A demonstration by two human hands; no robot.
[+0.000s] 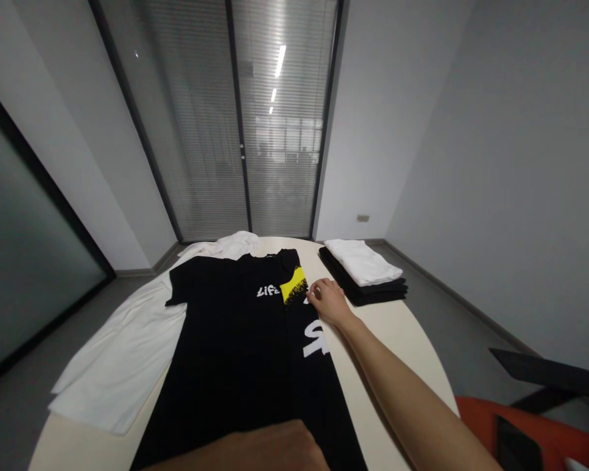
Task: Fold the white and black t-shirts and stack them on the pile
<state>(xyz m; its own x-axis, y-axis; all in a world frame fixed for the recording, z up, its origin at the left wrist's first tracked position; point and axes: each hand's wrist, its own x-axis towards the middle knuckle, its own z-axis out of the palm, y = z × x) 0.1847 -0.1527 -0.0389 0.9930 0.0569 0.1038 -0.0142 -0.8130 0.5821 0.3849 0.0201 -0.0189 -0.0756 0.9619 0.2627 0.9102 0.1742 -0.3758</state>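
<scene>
- The fingers of the right hand (328, 299) are bent, with thumb and forefinger brought together at the right side of the black shirt (240, 360); whether cloth is pinched between them cannot be told.
- The left hand (285, 448) is held low over the shirt's near part and is cut off by the view; its fingers are hidden, so whether anything is grasped cannot be told.
- The shirt is laid out down the middle of the table (407, 340), its collar toward the far edge and its lower part toward the near edge. Its right side is folded inward, and a yellow patch (293, 284) and large white letters (315, 340) are shown there. Small white lettering (266, 291) is partly covered by the fold.
- Along the left edge, a white garment (122, 353) is spread, partly overlapped by the shirt.
- At the far edge, white cloth (230, 246) is bunched behind the shirt's shoulder.
- Near the far right edge, a folded white cloth (362, 261) is stacked on folded black cloths (368, 294).
- Beyond the right edge, a red chair (476, 418) is partly seen.
- Behind the far edge, glass panels (201, 131) are framed in black.
</scene>
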